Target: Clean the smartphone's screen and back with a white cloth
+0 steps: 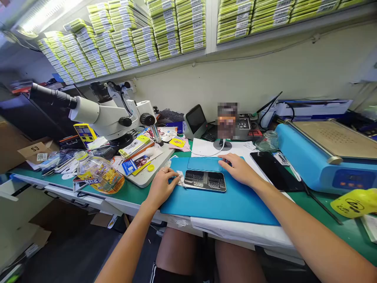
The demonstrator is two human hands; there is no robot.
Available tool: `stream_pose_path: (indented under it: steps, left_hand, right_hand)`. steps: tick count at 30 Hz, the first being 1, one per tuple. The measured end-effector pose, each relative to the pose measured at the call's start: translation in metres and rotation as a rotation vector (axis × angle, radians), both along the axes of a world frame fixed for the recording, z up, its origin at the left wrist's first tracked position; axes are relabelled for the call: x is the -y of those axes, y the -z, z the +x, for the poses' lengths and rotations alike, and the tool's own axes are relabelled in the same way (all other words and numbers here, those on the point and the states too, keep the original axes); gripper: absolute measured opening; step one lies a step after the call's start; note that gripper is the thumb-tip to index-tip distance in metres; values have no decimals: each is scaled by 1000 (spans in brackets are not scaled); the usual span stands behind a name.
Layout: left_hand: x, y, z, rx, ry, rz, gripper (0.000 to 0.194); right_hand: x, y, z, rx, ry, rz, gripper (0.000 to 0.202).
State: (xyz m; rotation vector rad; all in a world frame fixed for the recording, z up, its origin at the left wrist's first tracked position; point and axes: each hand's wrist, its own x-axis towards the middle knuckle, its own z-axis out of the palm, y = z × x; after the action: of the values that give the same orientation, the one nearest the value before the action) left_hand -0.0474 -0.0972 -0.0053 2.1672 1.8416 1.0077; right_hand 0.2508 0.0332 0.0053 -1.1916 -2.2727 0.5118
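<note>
A phone (205,181) lies face up on a blue mat (203,204), and its glossy dark screen mirrors the stacked boxes above. At its left end my left hand (164,184) pinches a crumpled white tissue (180,179) between thumb and fingers. The tissue reaches to the phone's left edge. My right hand (236,168) rests beyond the phone's upper right corner, holding nothing, its fingers partly stretched over a rectangular outline on the mat.
On the left stand a microscope (97,112), a plastic bottle (101,173) and loose packets. A blue machine (321,157), a dark tablet-like panel (275,171) and a yellow squeeze bottle (353,203) lie to the right. Green boxes (193,27) fill the shelf overhead.
</note>
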Motion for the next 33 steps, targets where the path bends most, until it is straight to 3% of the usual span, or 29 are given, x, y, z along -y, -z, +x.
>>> stream_pose_path:
  steps: [9,12,16,21,29,33]
  left_hand:
    - [3,-18,3,111,12,36,22]
    - [-1,-26,22,129,45,34,19]
    - [-17,-32,57,137,108,-10,13]
    - [-33,-33,87,185,151,-62,8]
    - [-32,-29,84,270,161,-92,21]
    - [-32,-29,80,304,197,-110,48]
  right_hand:
    - [4,-7,0,-9,-6,0,40]
    - [11,-14,-3,-41,-128,-30,39]
    - [26,-22,-10,-114,-364,-189,44]
    - [32,-22,-15,-144,-413,-228,40]
    - [29,-24,-12,-226,-334,-170,39]
    - [32,-27,-13,-264,-413,-182,38]
